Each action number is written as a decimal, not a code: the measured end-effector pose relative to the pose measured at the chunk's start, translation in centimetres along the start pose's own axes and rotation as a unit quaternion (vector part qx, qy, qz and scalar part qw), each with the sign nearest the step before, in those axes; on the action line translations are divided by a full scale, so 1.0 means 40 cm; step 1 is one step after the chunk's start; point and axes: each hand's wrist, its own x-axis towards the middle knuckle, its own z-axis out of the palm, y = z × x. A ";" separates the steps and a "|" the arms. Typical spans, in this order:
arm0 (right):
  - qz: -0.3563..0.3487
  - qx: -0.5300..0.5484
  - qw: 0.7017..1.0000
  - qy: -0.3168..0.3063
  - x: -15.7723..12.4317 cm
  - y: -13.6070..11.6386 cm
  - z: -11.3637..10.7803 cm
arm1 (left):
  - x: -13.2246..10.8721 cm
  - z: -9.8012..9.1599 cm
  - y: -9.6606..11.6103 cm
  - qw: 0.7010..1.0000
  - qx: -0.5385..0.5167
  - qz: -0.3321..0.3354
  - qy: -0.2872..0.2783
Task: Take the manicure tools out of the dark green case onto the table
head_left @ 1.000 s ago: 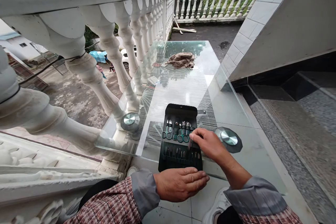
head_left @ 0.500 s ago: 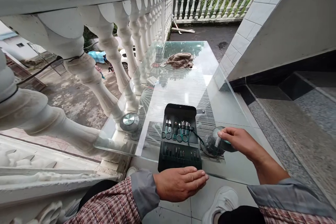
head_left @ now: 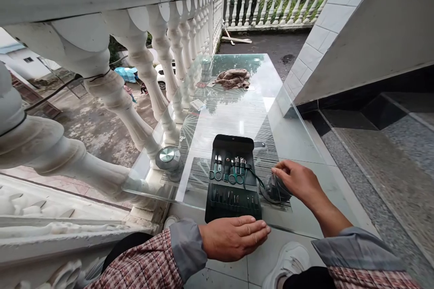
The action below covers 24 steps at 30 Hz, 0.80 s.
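Note:
An open black manicure kit case (head_left: pixel 233 180) lies on the near end of a glass table (head_left: pixel 237 113), with small scissors, clippers and slim tools in its loops. My left hand (head_left: pixel 230 237) rests flat at the case's near edge, fingers stretched out and holding nothing. My right hand (head_left: pixel 296 180) is just right of the case, above a round metal table fitting (head_left: pixel 273 189). Its fingers are pinched together on a small slim tool that barely shows.
A stone balustrade (head_left: pixel 135 54) runs close along the table's left side, and a tiled wall (head_left: pixel 356 31) rises on the right. A crumpled brown cloth (head_left: pixel 233 77) lies at the far end, a small white card (head_left: pixel 197 104) near the left edge. Another metal fitting (head_left: pixel 167 157) sits front left.
My right hand drew a slim tool out of the case's right side and carried it to the right, over the metal fitting. My left hand stayed flat in place.

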 end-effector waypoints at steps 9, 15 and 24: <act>-0.279 0.159 0.946 -0.042 -0.127 -0.087 0.038 | 0.001 -0.008 -0.006 1.000 0.020 0.000 0.012; -0.285 0.096 0.948 -0.102 -0.152 -0.098 0.075 | 0.004 -0.016 -0.009 0.999 0.020 -0.004 0.044; -0.170 0.077 0.952 -0.244 -0.136 -0.142 0.048 | 0.002 -0.011 -0.009 1.000 0.001 0.021 -0.005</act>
